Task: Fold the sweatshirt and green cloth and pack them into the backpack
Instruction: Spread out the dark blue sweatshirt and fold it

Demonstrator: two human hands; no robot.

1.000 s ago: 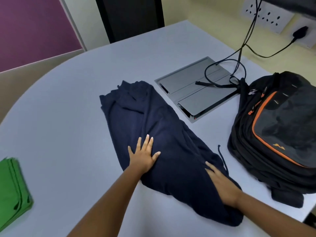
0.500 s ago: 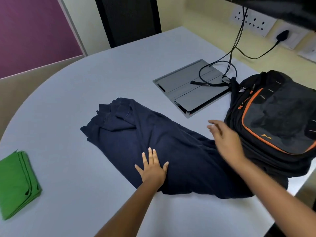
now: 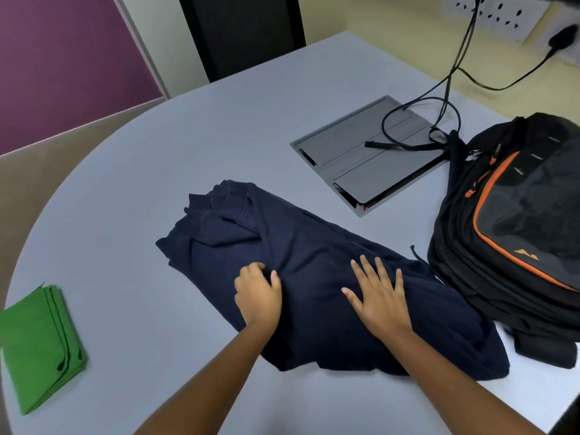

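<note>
A navy sweatshirt (image 3: pixel 314 252) lies in a long folded strip across the middle of the grey table (image 3: pixel 157 152). My left hand (image 3: pixel 257 293) sits on its near edge with fingers curled into the fabric. My right hand (image 3: pixel 379 296) presses flat on the sweatshirt with fingers spread. A folded green cloth (image 3: pixel 37 350) lies at the table's left edge, away from both hands. The black backpack (image 3: pixel 514 233) with orange trim lies at the right, touching the sweatshirt's right end.
A grey metal cable hatch (image 3: pixel 361 158) is set in the table behind the sweatshirt, with black cables (image 3: pixel 452 89) running up to wall sockets (image 3: pixel 502 14). A dark panel (image 3: pixel 244 29) and a purple partition (image 3: pixel 62 58) stand beyond the table's curved far edge.
My right hand came down from the air near the backpack and now presses on the sweatshirt. My left hand's fingers went from flat to curled into the fabric.
</note>
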